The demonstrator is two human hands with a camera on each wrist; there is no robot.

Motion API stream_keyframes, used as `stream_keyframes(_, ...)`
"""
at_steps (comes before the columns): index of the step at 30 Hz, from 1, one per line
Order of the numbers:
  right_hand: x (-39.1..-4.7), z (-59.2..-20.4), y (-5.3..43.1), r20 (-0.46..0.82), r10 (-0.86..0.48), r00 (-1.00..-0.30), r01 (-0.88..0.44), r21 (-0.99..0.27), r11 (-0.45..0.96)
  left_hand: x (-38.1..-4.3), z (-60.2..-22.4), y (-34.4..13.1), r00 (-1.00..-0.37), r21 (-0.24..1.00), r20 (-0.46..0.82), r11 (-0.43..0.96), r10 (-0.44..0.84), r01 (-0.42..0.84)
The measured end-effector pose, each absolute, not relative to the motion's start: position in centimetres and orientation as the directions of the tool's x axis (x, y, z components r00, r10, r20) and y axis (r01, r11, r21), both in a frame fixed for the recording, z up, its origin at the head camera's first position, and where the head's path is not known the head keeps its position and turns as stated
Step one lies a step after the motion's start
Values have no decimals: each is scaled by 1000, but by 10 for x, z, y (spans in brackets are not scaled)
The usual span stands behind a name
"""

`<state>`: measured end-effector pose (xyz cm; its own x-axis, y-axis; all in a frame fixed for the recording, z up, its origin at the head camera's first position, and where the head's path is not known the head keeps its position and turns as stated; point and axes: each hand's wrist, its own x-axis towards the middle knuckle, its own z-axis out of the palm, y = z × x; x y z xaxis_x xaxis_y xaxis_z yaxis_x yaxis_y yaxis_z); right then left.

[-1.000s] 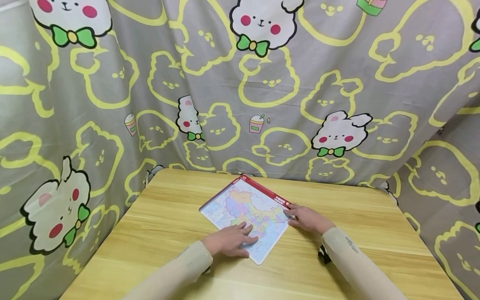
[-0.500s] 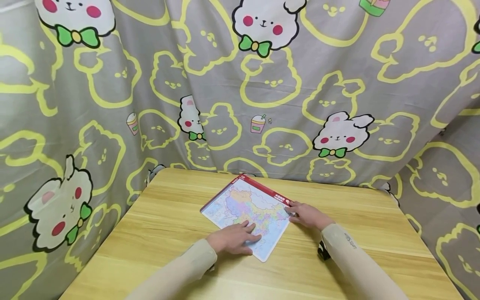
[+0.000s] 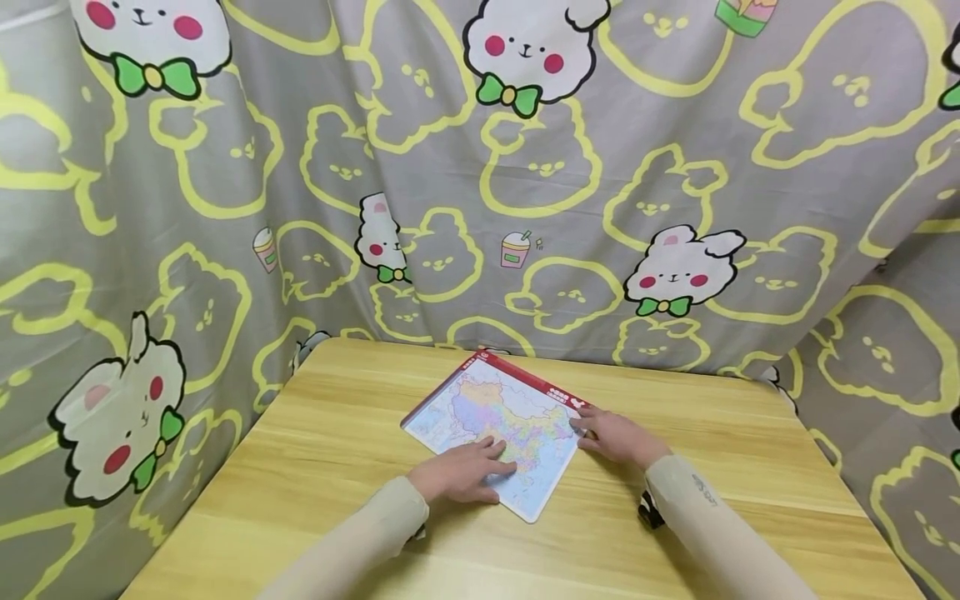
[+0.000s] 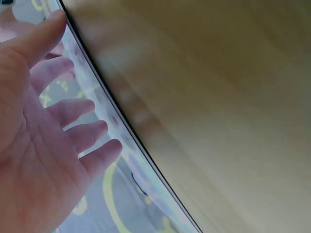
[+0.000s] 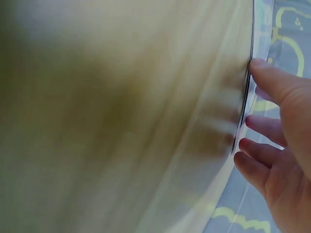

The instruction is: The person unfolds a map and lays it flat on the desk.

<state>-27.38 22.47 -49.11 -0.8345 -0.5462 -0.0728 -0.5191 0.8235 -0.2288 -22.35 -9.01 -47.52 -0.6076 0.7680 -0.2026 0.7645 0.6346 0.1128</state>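
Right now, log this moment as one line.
left hand: across near-left edge of map | right hand: at map's right corner | map: angled on table

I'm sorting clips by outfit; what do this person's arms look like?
The left sleeve and right sleeve are long and cream. Small dark lettering marks the right one. A black-and-white object shows beneath its cuff, a dark sliver beneath the left's. The left grip and right grip are bare.
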Motion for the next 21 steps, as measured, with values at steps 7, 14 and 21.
stream_keyframes(7, -257, -494, 217, -35, -592, -805, -578, -176, 797, -239, -474, -117, -660, 181, -183, 684, 729, 706)
stream_keyframes(14, -237, -489, 204, -13, -655, -756, -643, -172, 746, -255, -474, -144, -698, 256, -177, 717, 694, 648)
stream_keyframes(21, -216, -488, 187, -9, -691, -723, -679, -173, 713, -272, -476, -166, -750, 284, -177, 763, 638, 581)
